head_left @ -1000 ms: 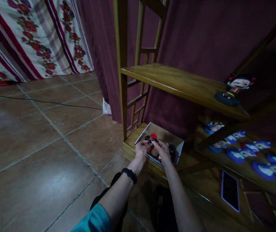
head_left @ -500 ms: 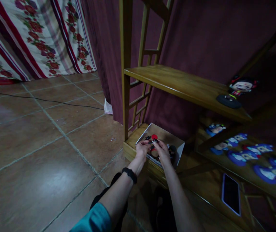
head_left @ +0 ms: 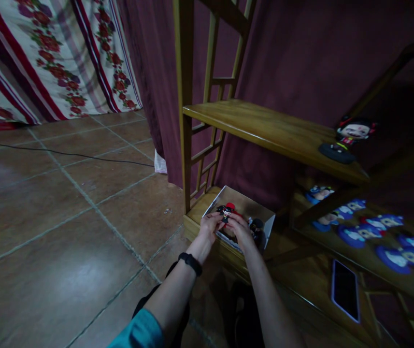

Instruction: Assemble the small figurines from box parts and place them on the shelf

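A small black-haired figurine (head_left: 225, 211) is pinched between my two hands over an open cardboard box (head_left: 269, 225). My left hand (head_left: 209, 226) grips its left side, while the fingers of my right hand (head_left: 240, 229) close on its right side. Its pale face and dark, red-trimmed body show between the fingertips. Inside the box, behind the figurine, lies a red round piece (head_left: 230, 206). Dark figurine pieces (head_left: 256, 228) rest in the box to the right of my right hand; their details are too dim to make out.
The box sits on the low ledge of a wooden shelf unit (head_left: 264, 126). Another figurine (head_left: 351, 137) stands on the upper shelf board. Several blue-based figures (head_left: 373, 229) line a lower shelf at right, near a phone (head_left: 345, 290). A black cable (head_left: 65, 153) crosses the tiled floor.
The figurine has been turned between my hands, so its face and head now show upright. Both hands remain over the box; the view has shifted slightly.
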A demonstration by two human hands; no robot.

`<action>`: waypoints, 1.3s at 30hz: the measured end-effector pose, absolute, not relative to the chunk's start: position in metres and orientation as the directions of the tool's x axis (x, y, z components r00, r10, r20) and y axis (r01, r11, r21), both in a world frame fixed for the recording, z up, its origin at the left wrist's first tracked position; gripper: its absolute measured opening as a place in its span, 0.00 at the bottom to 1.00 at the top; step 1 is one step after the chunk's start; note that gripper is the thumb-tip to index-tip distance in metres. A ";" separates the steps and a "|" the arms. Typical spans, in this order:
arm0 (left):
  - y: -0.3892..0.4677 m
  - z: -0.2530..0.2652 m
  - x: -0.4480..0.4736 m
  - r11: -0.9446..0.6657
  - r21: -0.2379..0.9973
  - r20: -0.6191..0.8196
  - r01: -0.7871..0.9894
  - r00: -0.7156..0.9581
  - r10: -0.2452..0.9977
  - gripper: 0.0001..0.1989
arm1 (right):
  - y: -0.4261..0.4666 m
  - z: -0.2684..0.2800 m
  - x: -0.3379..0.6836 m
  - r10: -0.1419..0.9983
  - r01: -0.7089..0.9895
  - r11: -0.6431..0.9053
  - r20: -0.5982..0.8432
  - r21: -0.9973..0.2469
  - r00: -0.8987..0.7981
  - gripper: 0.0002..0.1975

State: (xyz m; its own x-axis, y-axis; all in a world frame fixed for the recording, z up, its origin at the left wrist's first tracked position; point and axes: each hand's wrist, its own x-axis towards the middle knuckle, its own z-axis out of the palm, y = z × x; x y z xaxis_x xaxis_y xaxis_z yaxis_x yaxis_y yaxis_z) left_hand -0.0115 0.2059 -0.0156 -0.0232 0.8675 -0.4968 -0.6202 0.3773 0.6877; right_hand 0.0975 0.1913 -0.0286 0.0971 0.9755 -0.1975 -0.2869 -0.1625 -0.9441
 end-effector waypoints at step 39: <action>0.196 -0.012 -0.015 0.390 0.746 -0.442 -0.541 0.037 0.896 0.09 | 0.177 -0.025 0.094 0.955 -0.524 -0.199 -0.285 -0.828 0.087 0.13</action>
State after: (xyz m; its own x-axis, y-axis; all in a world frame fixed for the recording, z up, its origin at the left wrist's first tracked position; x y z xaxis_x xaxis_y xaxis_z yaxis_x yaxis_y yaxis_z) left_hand -0.0150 0.1961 -0.0124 0.0372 0.8964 -0.4416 -0.5405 0.3897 0.7456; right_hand 0.0937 0.1766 -0.0246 0.0870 0.9546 -0.2850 -0.5241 -0.1995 -0.8280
